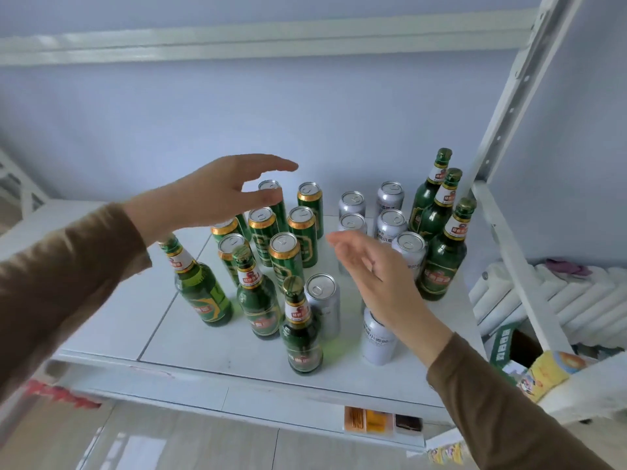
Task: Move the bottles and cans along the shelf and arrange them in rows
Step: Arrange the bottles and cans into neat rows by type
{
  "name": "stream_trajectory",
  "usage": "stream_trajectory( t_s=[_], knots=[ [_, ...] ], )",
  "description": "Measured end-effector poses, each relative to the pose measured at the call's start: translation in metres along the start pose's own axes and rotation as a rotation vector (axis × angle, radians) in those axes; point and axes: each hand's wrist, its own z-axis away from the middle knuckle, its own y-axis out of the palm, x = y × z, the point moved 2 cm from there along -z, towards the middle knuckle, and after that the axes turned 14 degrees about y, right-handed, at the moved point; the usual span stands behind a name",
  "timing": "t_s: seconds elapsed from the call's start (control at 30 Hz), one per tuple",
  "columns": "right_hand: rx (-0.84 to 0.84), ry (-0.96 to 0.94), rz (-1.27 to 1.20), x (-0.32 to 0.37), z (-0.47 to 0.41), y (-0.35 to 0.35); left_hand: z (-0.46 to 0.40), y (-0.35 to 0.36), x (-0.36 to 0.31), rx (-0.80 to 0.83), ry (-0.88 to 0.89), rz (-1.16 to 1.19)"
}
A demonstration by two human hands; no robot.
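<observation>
Green glass bottles and metal cans are seen standing upright on a white shelf [112, 320], gathered toward its right half. Three green bottles [441, 232] are lined up near the right edge, running from the back wall toward the front. Just left of them, silver cans [392, 222] are set in two short rows. Further left, green cans [283, 256] with gold rims are grouped in rows toward the back of the shelf. Nearer the front edge, three more bottles are spread loosely: a tilted-looking bottle [200, 286] to the left, a middle bottle [256, 296], and a front bottle [300, 330] closest to the edge. One lone silver can [322, 303] is placed just behind the front bottle, and another front silver can [376, 337] is partly hidden behind the right wrist.

Both hands are held above the items with fingers straight and spread, nothing being gripped. The left hand [217, 191] is raised over the green cans, and the right hand [369, 266] is held in front of the silver cans. Brown sleeves are worn on both arms.
</observation>
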Motion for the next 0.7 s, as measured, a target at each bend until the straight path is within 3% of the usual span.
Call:
stream_trajectory(
  t_s=[0.13, 0.23, 0.5, 0.7],
  knots=[
    [0.184, 0.038, -0.051, -0.009, 0.015, 0.025, 0.057, 0.016, 0.002, -0.200, -0.073, 0.112],
    [0.222, 0.078, -0.030, -0.017, 0.024, 0.040, 0.088, 0.051, 0.013, -0.302, -0.152, 0.205],
    [0.147, 0.187, 0.079, -0.024, 0.034, 0.072, 0.104, 0.127, 0.054, -0.373, -0.328, 0.297],
    [-0.006, 0.282, 0.093, -0.020, 0.040, 0.089, 0.097, 0.133, 0.065, -0.404, -0.247, 0.294]
  ],
)
